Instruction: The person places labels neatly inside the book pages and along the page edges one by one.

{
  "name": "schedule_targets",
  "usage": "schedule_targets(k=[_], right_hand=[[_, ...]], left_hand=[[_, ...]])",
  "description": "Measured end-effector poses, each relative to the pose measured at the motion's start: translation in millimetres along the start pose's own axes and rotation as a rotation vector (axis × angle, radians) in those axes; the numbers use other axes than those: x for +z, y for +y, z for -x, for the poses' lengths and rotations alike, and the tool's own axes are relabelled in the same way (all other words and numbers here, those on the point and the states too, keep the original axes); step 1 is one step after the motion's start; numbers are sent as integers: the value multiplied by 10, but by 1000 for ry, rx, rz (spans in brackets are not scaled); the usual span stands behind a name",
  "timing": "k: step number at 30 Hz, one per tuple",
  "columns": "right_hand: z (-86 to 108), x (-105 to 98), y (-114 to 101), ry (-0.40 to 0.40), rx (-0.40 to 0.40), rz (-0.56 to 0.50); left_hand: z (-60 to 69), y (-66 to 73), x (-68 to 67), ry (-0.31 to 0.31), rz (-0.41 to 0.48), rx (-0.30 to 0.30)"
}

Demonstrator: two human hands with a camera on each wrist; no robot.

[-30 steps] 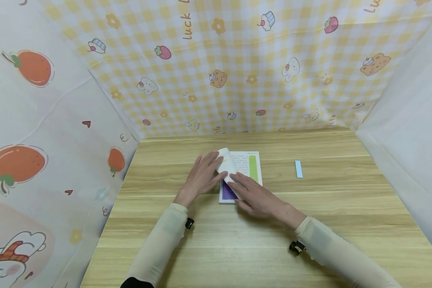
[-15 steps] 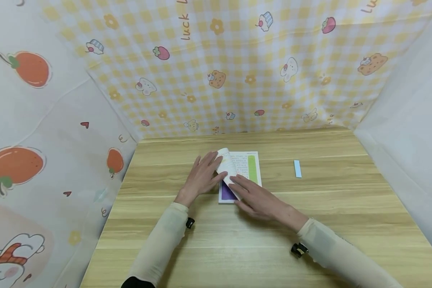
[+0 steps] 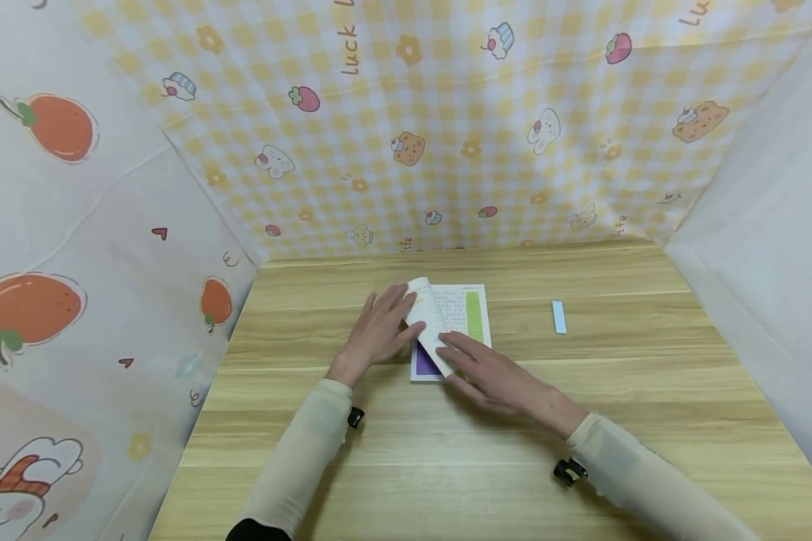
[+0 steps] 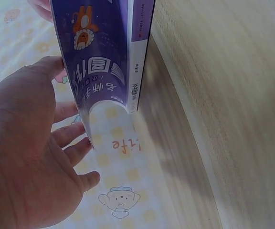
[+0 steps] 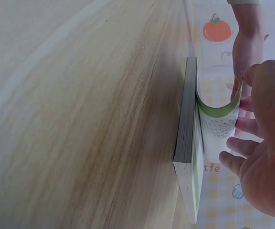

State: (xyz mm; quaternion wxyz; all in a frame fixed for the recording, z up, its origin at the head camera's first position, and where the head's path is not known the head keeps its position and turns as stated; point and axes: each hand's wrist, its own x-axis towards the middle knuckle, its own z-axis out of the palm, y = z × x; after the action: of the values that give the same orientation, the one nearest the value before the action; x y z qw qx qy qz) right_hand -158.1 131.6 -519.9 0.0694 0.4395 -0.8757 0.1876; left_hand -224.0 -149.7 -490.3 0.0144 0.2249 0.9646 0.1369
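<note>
A purple-covered book (image 3: 425, 365) lies on the wooden table, its front cover and a leaf lifted and curled over to the left. White printed pages with a green band show in the head view. My left hand (image 3: 377, 330) touches the raised left edge with fingertips and thumb; in the left wrist view the purple cover (image 4: 97, 52) bends up beside that thumb. On the right, my right hand (image 3: 494, 372) rests relaxed fingers along the curled leaf (image 3: 433, 330). Its fingertips meet the leaf's green-edged side (image 5: 218, 112) in the right wrist view. The thumb's hold is hard to tell.
A small light-blue strip (image 3: 559, 317) lies on the wooden table (image 3: 406, 466) to the right of the book. Yellow checked cloth (image 3: 406, 135) hangs behind the table. White cloth with orange fruit prints (image 3: 108, 225) stands on the left side.
My right hand has shifted slightly right and down along the leaf, which shows a little more of its surface. My left hand stays nearly still at its edge.
</note>
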Motion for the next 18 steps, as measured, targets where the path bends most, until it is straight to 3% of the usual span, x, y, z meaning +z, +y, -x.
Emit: schedule_targets(k=[10,18], right_hand=[[-51,13,-38,-17,-9,-12],[-107,29,-74,20,-102,19]], left_hand=[[-20,43,10,-10,16,7],[-75,107,30,2,-7,17]])
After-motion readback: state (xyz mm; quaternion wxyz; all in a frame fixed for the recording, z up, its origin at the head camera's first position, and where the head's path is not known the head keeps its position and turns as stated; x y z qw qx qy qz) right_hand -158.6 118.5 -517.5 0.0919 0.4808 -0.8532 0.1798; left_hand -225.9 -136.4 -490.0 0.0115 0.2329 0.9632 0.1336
